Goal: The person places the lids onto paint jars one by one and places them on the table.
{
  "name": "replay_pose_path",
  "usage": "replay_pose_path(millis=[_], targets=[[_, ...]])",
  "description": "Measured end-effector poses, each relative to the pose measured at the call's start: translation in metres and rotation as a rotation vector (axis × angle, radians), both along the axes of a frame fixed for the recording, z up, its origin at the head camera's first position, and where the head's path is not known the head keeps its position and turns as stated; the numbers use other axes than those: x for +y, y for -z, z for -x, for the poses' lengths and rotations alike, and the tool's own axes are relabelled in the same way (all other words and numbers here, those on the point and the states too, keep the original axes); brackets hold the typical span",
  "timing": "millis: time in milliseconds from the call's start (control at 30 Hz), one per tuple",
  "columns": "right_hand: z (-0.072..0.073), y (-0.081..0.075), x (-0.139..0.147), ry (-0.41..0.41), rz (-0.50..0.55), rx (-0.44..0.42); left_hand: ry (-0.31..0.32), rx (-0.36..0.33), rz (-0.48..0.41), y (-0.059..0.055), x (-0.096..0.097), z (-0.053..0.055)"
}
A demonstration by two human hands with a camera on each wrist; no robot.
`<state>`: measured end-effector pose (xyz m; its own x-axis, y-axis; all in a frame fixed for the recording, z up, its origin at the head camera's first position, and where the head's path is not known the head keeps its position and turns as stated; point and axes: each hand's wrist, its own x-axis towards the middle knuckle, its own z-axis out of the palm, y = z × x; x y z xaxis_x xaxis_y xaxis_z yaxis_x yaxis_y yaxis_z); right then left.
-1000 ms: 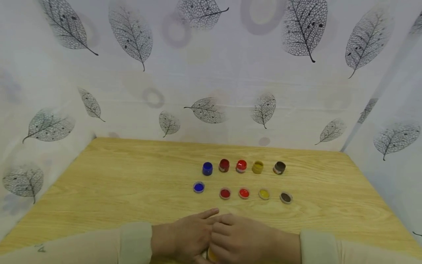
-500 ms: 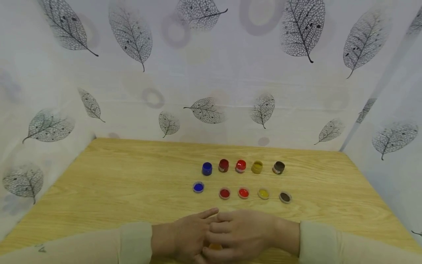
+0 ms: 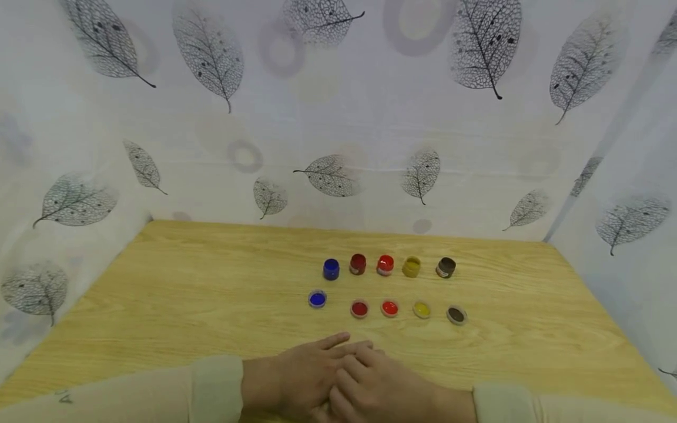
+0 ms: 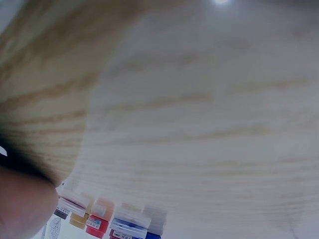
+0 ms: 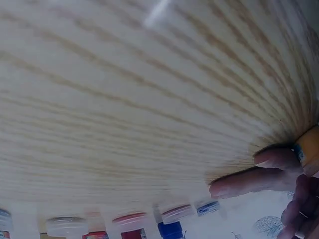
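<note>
Right wrist view: orange jar (image 5: 310, 147) between the two hands.
Left hand (image 3: 304, 376): seems to hold the jar's side, forefinger out straight.
Right hand (image 3: 383, 385): fingers curled at its top, apparently gripping; contact partly hidden.
Good handling: base steady and level, so any contents stay in.
Open jars: blue jar (image 3: 331, 269), dark-red jar (image 3: 357, 265), red jar (image 3: 385, 265), mustard jar (image 3: 411, 267), brown jar (image 3: 446, 268), colour visible inside.
Lids (image 3: 389, 308): five, lying nearer, coated sides up.

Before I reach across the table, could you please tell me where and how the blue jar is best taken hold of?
Grip the blue jar by its round outer wall below the rim, probably from the left: it stands upright and uncapped, the dark red jar sits close on its right, and the blue lid lies in front.
</note>
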<state>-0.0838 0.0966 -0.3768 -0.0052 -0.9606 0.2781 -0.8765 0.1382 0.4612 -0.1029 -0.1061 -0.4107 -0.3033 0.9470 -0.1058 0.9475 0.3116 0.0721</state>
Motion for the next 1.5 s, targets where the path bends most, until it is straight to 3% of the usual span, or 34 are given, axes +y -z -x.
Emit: replay_pose_path(millis=[67, 167, 233, 367, 500, 667, 767, 900, 1133, 1267, 1400, 1500], targets=[[-0.002, -0.002, 0.000, 0.029, 0.001, 0.022, -0.004, -0.035, 0.001, -0.002, -0.001, 0.001], [0.001, -0.007, 0.001, 0.008, -0.060, -0.009, -0.006, -0.085, -0.001, -0.004, -0.002, 0.001], [0.005, -0.012, 0.002, -0.025, -0.116, -0.038, -0.005, -0.068, 0.003, -0.004, -0.002, 0.002], [0.008, -0.016, 0.006, -0.058, -0.179, -0.104, -0.042, 0.043, -0.010, -0.002, -0.002, -0.005], [0.001, -0.013, 0.011, -0.020, -0.148, -0.142, -0.180, 0.121, -0.046, 0.005, -0.001, -0.022], [-0.009, -0.008, 0.016, 0.121, -0.130, -0.166, -0.376, 0.152, -0.028, 0.014, 0.006, -0.041], [-0.013, -0.008, 0.018, 0.183, -0.112, -0.153, -0.438, 0.165, -0.012, 0.016, 0.008, -0.046], [-0.015, -0.008, 0.020, 0.204, -0.072, -0.096, -0.469, 0.188, -0.010, 0.016, 0.003, -0.049], [-0.010, -0.012, 0.010, 0.187, 0.028, -0.116, -0.570, 0.097, -0.071, 0.016, -0.014, -0.050], [-0.006, -0.012, 0.000, 0.182, 0.021, -0.123, -0.573, 0.057, -0.106, 0.015, -0.014, -0.045], [-0.002, -0.004, -0.008, 0.134, 0.057, -0.064, -0.569, -0.028, -0.107, 0.016, -0.015, -0.042], [-0.003, 0.002, -0.015, 0.143, 0.100, 0.037, -0.566, -0.034, -0.121, 0.017, -0.017, -0.041]])
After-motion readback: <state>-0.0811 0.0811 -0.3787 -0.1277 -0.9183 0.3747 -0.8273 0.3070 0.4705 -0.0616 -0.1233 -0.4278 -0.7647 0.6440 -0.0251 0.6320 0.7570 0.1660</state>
